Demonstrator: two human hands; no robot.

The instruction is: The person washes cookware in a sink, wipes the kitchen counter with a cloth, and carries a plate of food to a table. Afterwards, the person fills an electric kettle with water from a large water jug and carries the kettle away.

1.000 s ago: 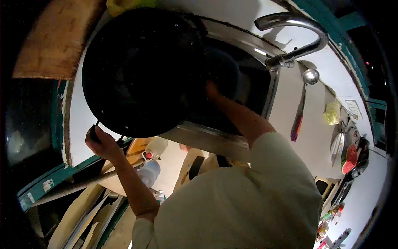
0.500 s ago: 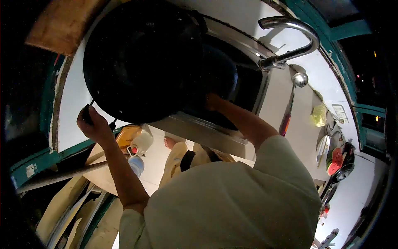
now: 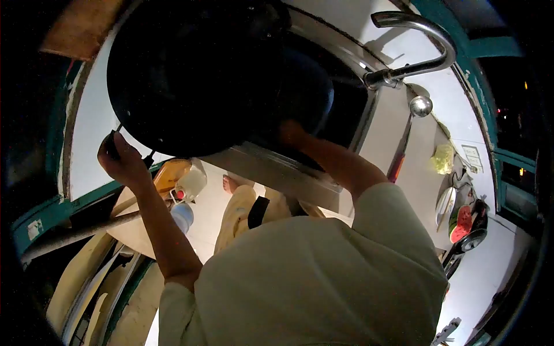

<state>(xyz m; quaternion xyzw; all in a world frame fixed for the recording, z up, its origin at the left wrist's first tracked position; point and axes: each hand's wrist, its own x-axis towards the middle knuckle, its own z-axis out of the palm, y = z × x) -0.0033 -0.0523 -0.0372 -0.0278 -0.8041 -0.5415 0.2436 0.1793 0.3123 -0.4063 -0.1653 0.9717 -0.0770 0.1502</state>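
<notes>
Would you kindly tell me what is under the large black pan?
The steel sink edge extends from beneath the black pan, which the left hand holds by its handle; anything else beneath is hidden.

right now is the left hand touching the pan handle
Touching: the head view shows the left hand gripping the pan handle, which shows on either side.

Between ten and eleven o'clock the pan (image 3: pixel 179 81) is plain black; the board (image 3: pixel 81 26) at ten is brown. The tap (image 3: pixel 418 69) between one and two shines silver, the window frame (image 3: pixel 490 47) at two is teal, the ladle handle (image 3: pixel 396 167) at three red-orange, the bag (image 3: pixel 442 159) there pale yellow, the watermelon (image 3: pixel 462 224) nearer four red with green rind, the shirt (image 3: pixel 311 282) at six unpatterned grey-green
</notes>
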